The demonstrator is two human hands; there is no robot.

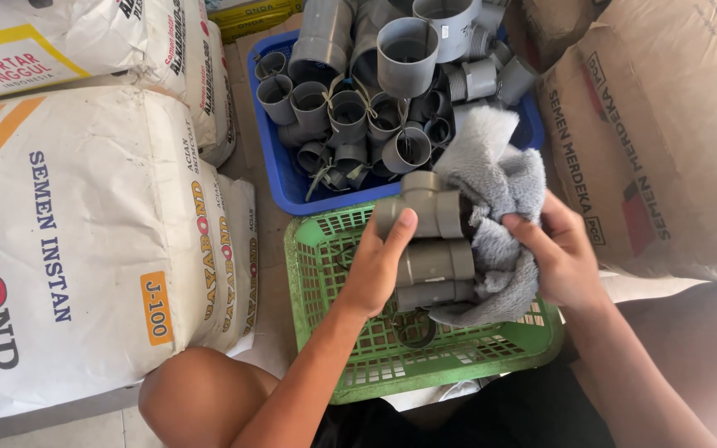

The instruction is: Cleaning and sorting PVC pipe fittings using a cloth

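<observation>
My left hand (378, 264) grips a grey plastic pipe fitting (430, 241), a tee-shaped piece with several sockets, over a green lattice basket (325, 274). My right hand (559, 259) holds a fluffy grey cloth (495, 178) pressed against the fitting's right side. The cloth wraps partly behind and under the fitting and hides its far end. A dark ring-shaped piece (414, 330) lies in the green basket under the fitting.
A blue basket (269, 149) behind the green one is piled with several grey pipe fittings (408, 58). White cement sacks (85, 241) are stacked on the left, brown paper sacks (665, 141) on the right. My bare knees frame the green basket.
</observation>
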